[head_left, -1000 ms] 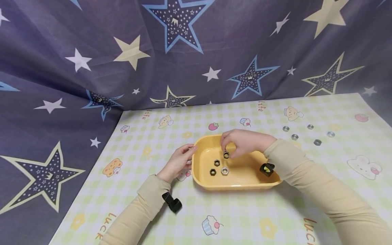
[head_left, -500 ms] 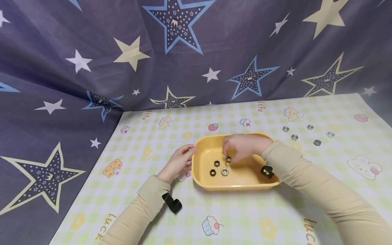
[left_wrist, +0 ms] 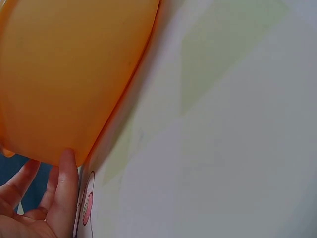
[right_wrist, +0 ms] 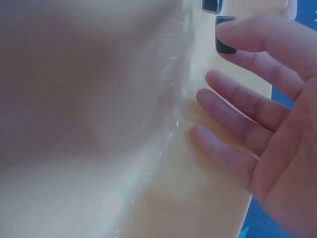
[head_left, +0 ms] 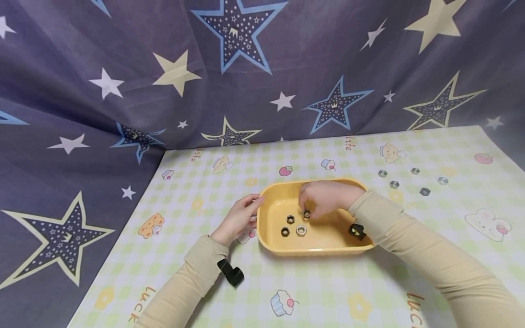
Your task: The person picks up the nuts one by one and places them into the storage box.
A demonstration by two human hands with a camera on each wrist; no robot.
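Note:
A yellow plastic tub [head_left: 336, 250] stands on the table. My left hand [head_left: 239, 216] rests against its left end; in the left wrist view the extended fingers [left_wrist: 67, 183] touch the outer wall. Inside the tub my right hand [head_left: 328, 198] pinches a metal hex nut [head_left: 306, 213] between thumb and index finger, low over the floor. The right wrist view shows this hex nut [right_wrist: 226, 37] edge-on, the other fingers spread loosely. Left of it in the tub lie a dark nut [head_left: 290, 219], another dark nut [head_left: 285, 232] and a larger silvery nut [head_left: 301, 230].
Several more metal nuts, one of them a dark nut [head_left: 424, 191], lie apart on the tablecloth [head_left: 229, 300] to the right, beyond the right forearm. A star-patterned curtain [head_left: 266, 91] hangs behind the table and along its left side.
My right hand has lowered the pinched nut and shifted it slightly right, closer to the tub floor, slowing to almost still. My left hand has stayed against the tub.

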